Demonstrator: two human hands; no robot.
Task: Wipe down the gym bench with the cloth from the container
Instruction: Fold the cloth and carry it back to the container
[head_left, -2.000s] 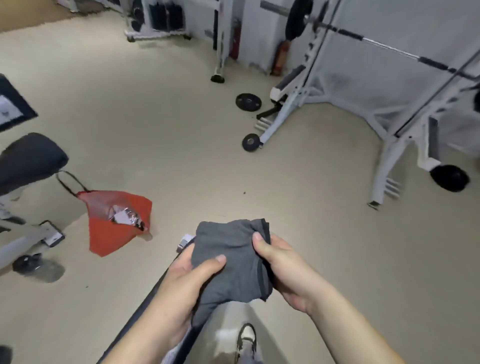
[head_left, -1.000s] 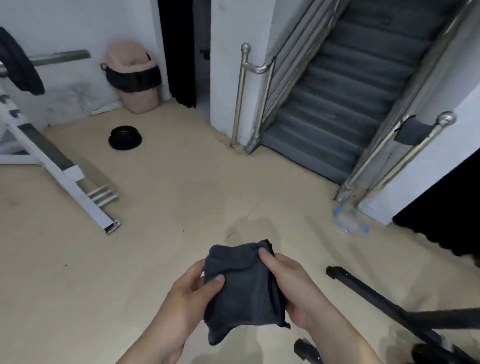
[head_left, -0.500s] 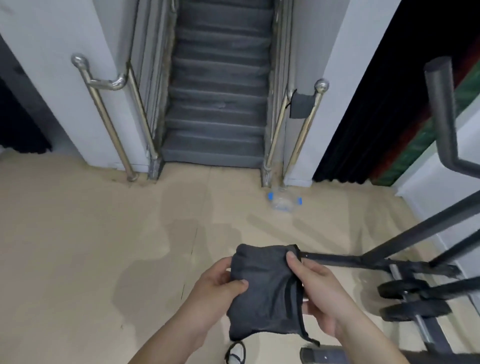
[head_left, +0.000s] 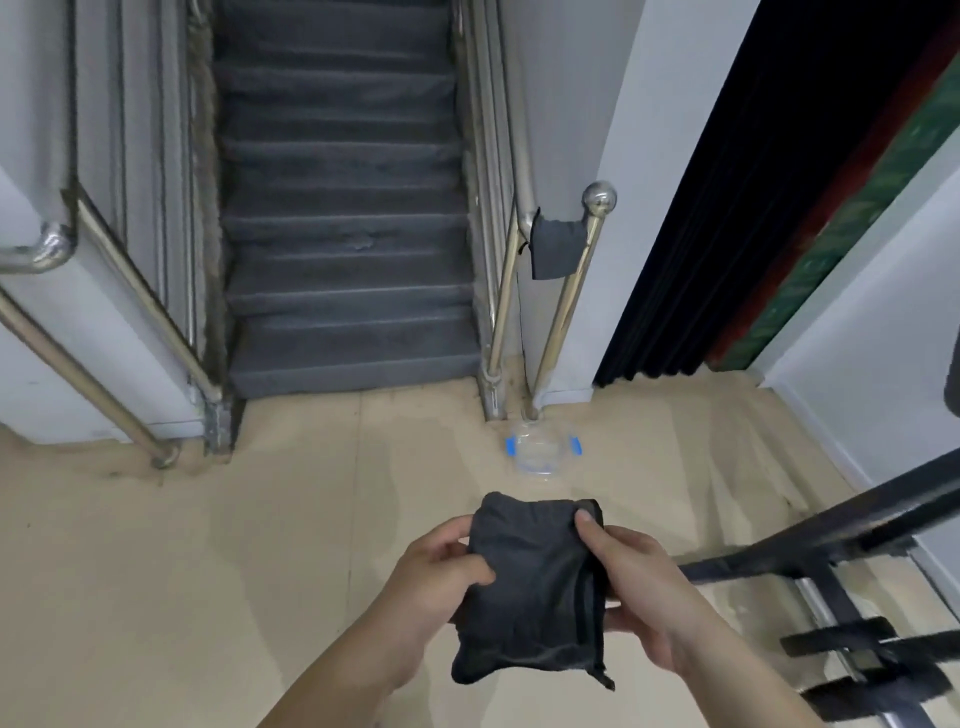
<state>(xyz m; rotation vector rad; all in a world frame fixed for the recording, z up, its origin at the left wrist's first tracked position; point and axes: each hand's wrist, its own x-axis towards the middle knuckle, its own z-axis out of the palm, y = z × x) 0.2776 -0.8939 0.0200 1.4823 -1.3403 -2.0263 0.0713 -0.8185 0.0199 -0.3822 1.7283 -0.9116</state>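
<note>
A folded dark grey cloth (head_left: 532, 592) hangs between both hands at the lower middle of the head view. My left hand (head_left: 436, 582) pinches its left edge with thumb on top. My right hand (head_left: 631, 587) grips its right edge, thumb pressed on the upper corner. On the floor just beyond the cloth, by the foot of the stair rail, sits a clear plastic container (head_left: 540, 451) with blue clips. No gym bench is in view.
Grey carpeted stairs (head_left: 343, 249) rise straight ahead between metal handrails (head_left: 563, 306). Another dark cloth (head_left: 556, 247) hangs on the right rail. A black metal equipment frame (head_left: 831, 535) crosses the lower right. A dark curtain (head_left: 727, 208) hangs at right.
The view has swung from the gym floor round to the staircase and drawn closer to it. Both hands have kept hold of the cloth throughout.
</note>
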